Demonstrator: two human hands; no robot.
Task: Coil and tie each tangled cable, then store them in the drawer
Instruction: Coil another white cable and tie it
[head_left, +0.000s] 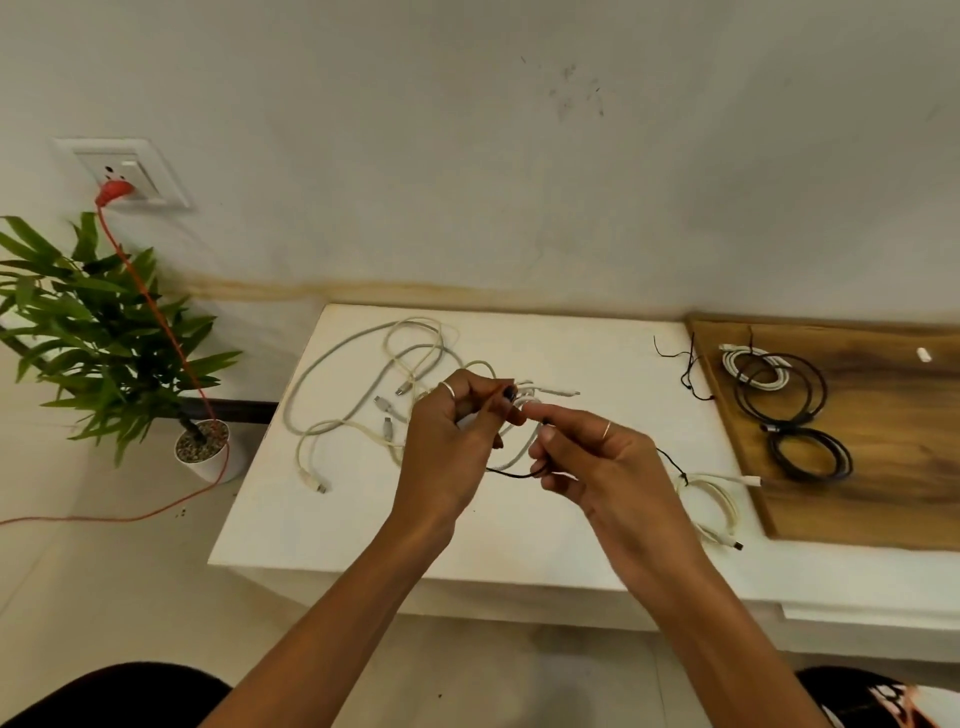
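Fingers (511, 408) of the left hand (447, 447) pinch a limp white cable coil (519, 431) above the worktop (519, 530); the right hand (597, 462) pinches thin black tie string (511, 474), likely best cinched mid-coil.

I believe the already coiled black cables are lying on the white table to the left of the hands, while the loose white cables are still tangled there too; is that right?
Not quite. In the head view the coiled black cables lie on the wooden board, to the right of the hands, not on the white table to their left. The rest holds: the loose white cables are still tangled on that table, left of the left hand and right hand.
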